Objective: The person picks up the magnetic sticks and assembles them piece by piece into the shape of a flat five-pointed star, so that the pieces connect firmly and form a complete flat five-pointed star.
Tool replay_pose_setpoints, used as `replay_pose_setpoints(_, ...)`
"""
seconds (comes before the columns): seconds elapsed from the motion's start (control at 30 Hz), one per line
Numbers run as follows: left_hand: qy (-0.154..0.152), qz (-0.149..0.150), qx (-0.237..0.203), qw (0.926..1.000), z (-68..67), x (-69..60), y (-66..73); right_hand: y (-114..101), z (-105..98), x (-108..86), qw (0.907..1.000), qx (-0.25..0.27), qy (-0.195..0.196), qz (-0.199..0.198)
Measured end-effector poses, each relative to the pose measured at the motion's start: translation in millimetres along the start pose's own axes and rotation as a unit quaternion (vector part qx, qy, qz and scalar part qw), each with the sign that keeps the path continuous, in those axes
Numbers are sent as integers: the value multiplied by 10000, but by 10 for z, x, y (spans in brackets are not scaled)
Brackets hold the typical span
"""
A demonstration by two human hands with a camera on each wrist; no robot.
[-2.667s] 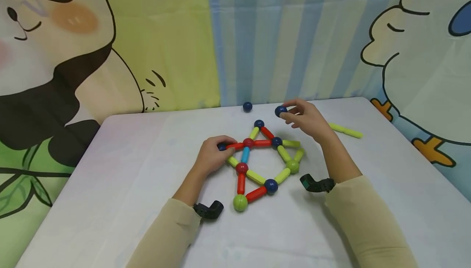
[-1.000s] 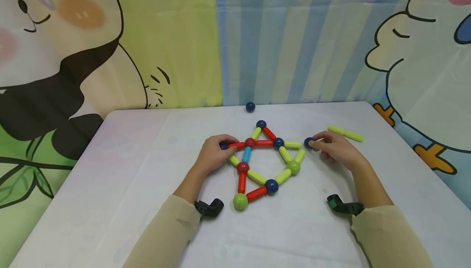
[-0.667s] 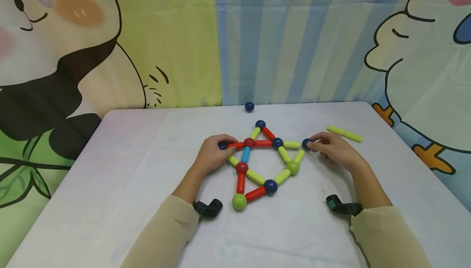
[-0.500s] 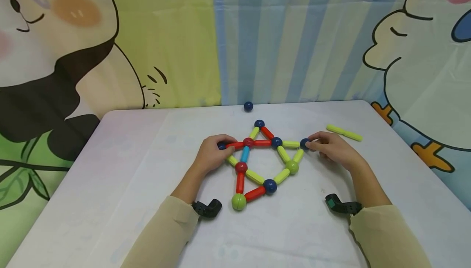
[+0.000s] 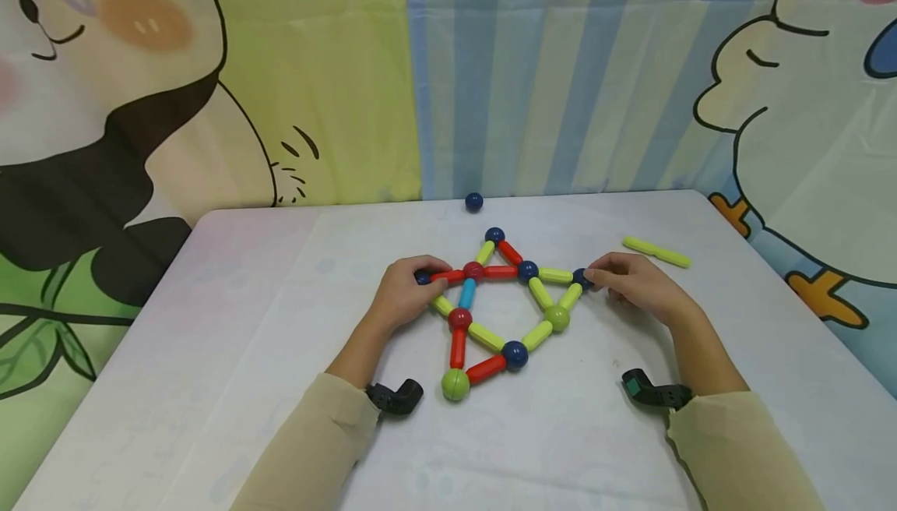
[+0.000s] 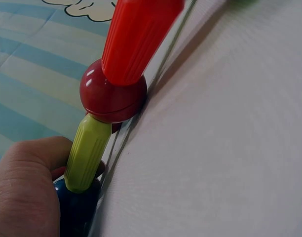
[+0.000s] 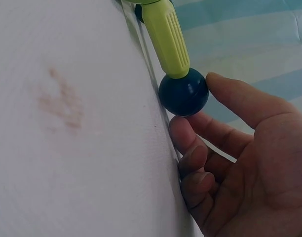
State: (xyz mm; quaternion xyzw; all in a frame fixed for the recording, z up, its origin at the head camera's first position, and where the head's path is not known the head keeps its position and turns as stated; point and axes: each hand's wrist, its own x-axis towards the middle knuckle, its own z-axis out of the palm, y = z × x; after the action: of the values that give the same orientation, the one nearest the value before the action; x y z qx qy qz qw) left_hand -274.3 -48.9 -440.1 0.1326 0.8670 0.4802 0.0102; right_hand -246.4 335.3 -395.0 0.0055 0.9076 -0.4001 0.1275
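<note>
A flat frame of magnetic rods and balls lies on the table, with a red ball [image 5: 473, 271], a green ball [image 5: 557, 318] and yellow-green rods [image 5: 487, 337]. My left hand [image 5: 409, 290] pinches a red magnetic rod [image 5: 448, 277] at the left corner, beside a dark blue ball [image 6: 77, 205] that it partly hides. At the right corner my right hand [image 5: 634, 283] holds another dark blue magnetic ball [image 7: 184, 92] between thumb and fingers. Two yellow-green rods meet this ball; in the right wrist view one rod [image 7: 167, 39] touches it.
A loose dark blue ball [image 5: 473, 202] sits at the table's back edge. To the right, behind my right hand, lie yellow-green rods [image 5: 656, 251] end to end. A printed cloth [image 5: 561, 75] hangs behind the white table [image 5: 245, 355].
My right hand has brought the dark blue ball from the back down to the right corner, then left against the two yellow-green rod ends. My left hand has stayed in place.
</note>
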Motion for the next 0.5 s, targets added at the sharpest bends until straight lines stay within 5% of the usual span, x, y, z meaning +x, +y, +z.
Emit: replay_pose_setpoints(0.5,-28,-54,5,10000,-12,-10,31,-22,6,-14,9998,-187,-15,8)
